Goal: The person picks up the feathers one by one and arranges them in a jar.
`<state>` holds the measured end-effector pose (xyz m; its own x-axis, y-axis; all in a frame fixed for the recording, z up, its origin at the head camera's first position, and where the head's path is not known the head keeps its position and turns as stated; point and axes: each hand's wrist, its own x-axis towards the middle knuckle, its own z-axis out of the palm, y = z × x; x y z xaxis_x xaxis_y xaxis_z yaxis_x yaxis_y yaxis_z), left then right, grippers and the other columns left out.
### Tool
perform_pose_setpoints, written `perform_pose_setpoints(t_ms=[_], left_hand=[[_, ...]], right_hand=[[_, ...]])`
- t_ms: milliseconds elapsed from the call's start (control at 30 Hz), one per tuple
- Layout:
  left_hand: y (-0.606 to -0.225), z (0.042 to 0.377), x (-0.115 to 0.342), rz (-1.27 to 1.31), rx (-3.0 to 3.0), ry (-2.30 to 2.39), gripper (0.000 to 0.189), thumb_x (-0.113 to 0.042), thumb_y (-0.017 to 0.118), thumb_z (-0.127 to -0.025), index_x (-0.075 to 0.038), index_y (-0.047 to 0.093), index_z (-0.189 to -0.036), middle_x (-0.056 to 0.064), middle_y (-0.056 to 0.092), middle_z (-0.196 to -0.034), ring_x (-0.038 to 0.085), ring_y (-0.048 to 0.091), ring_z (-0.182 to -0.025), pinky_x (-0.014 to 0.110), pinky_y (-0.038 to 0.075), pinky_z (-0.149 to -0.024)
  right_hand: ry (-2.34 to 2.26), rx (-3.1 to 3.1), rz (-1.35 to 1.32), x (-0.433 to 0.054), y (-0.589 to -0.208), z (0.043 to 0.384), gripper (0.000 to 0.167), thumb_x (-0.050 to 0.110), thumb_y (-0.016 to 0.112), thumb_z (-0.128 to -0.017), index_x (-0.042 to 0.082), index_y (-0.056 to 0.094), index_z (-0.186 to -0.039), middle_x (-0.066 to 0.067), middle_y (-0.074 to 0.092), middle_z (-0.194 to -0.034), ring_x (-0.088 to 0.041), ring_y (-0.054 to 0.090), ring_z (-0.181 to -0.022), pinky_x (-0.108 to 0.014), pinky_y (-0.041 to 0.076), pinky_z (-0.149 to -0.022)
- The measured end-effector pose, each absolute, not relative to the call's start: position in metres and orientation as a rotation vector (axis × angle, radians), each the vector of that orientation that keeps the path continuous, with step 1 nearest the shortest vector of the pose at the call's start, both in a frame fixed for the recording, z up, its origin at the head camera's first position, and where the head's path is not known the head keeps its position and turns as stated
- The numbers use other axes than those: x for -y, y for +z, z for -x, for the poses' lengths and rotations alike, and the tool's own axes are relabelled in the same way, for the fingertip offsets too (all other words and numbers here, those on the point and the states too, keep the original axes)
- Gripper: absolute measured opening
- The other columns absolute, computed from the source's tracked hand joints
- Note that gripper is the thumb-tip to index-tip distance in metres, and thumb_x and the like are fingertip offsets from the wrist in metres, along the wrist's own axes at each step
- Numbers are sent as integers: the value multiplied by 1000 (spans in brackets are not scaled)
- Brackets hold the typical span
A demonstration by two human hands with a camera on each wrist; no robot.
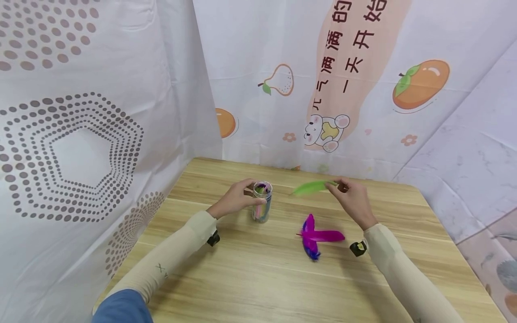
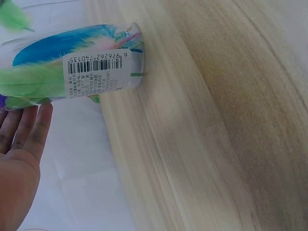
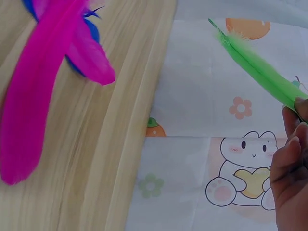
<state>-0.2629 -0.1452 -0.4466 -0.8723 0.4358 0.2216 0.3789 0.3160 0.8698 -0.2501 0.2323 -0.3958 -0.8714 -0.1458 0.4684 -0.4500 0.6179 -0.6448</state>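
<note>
My left hand (image 1: 236, 197) grips a clear jar (image 1: 261, 211) around its upper part, fingers behind and thumb in front. Colored feathers fill the jar, and in the left wrist view a white barcode label (image 2: 96, 72) shows on its side. Between thumb and fingers of my right hand (image 1: 352, 197) a green feather (image 1: 311, 187) is pinched by one end; its quill tip points left, toward the jar. Magenta and blue feathers (image 1: 323, 236) lie crossed on the table, below the right hand in the head view.
The wooden table (image 1: 242, 278) reaches back to a white printed curtain (image 1: 250, 103), with more curtain along the left side. A small black device (image 1: 213, 238) sits under the left wrist and another (image 1: 357, 248) under the right.
</note>
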Motion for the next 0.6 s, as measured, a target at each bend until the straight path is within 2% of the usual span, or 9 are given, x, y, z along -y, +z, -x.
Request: perform_pose_setpoints(t_ms=[233, 600], left_hand=[[-448, 265, 148, -793, -2502, 1622, 49, -40, 83, -88, -24, 65, -130, -4, 68, -116, 16, 62, -107, 38, 51, -101], [-448, 264, 148, -775, -2504, 1617, 49, -42, 84, -87, -24, 65, -128, -2, 67, -113, 17, 62, -106, 39, 52, -99]], right_hand=[[1141, 2444, -483, -223, -388, 254, 19, 26, 77, -95, 10, 78, -106, -2, 62, -73, -15, 48, -59, -23, 38, -50], [1178, 2387, -509, -215, -381, 256, 18, 24, 77, -96, 10, 78, -107, -4, 61, -74, -14, 46, -62, -22, 35, -51]])
